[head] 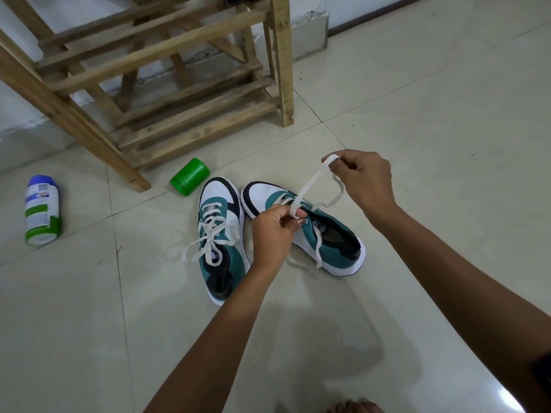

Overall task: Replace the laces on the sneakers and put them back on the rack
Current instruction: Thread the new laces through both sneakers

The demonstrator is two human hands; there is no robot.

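Two teal, white and black sneakers lie side by side on the tiled floor. The left sneaker [222, 234] has its white lace tied in a bow. Over the right sneaker [328, 234], my left hand [274, 228] pinches a loop of the white lace [310, 186] just above the eyelets. My right hand [365, 180] pinches another loop of the same lace higher up, to the right. One loose lace end hangs down the shoe's side to the floor. The wooden rack [179, 70] stands behind the shoes.
A green cylindrical container [190, 176] lies on its side just left of the shoes' toes. A white, green and blue spray can [41, 210] lies on the floor at far left. Pale floor tiles stretch to the right and toward me.
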